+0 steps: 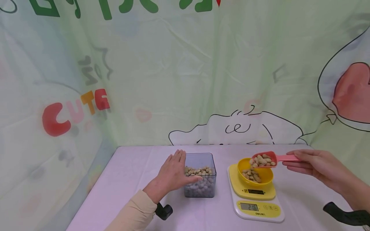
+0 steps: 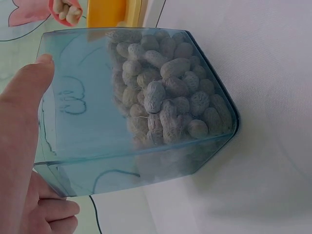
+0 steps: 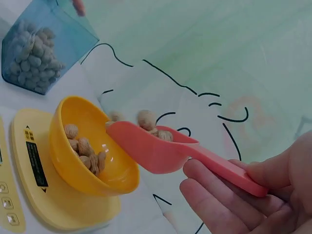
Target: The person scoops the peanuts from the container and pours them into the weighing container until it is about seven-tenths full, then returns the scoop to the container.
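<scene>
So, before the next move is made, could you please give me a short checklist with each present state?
1. Right hand holds the red scoop by its handle: ok.
2. Scoop carries peanuts: ok.
3. Scoop's tip is over the yellow bowl: looks ok.
4. Bowl sits on the scale: ok.
5. Weight is readable: cannot tell; the display shows digits, but the decimal point is unclear.
6. Left hand touches the transparent container, which stands upright: ok.

Bright head pic, dimmer wrist pics, soft shadows, bowl (image 3: 117, 162) w/ glints
</scene>
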Motion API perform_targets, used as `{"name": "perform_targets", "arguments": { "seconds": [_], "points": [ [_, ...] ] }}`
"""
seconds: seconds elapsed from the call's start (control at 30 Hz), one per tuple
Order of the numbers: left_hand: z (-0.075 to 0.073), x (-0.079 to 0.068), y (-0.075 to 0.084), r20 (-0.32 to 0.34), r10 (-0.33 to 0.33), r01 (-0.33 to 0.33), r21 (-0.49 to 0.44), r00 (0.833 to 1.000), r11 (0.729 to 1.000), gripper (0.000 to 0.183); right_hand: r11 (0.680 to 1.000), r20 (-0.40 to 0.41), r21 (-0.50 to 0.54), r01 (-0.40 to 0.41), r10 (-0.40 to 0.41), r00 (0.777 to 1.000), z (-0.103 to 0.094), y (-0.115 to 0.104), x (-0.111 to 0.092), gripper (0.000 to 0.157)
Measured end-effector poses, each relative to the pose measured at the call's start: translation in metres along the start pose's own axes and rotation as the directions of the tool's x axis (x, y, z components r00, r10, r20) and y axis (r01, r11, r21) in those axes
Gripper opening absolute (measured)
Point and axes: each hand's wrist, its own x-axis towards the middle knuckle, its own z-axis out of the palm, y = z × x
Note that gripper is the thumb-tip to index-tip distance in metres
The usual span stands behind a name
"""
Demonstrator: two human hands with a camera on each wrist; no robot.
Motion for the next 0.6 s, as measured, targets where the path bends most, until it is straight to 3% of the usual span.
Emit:
{"name": "perform_targets", "arguments": {
  "seconds": [0.13, 0.3, 0.6],
  "points": [
    [-0.001, 0.0, 0.0, 0.001, -0.001, 0.001, -0.003, 1.0, 1.0, 0.109, 0.978, -0.039, -0.21, 0.011, -0.02, 0.999, 0.005, -0.006, -0.003, 0.054],
    [-0.001, 0.0, 0.0, 0.01, -0.006, 0.006, -0.01, 1.0, 1.0, 0.11, 0.896, -0.048, -0.442, 0.05, -0.079, 0.996, 0.011, -0.015, -0.005, 0.05],
    [0.0, 0.0, 0.0, 0.005, -0.002, 0.002, -0.014, 1.0, 1.0, 0.109, 0.765, -0.084, -0.633, 0.118, -0.22, 0.972, 0.016, -0.025, -0.01, 0.043]
  ]
}}
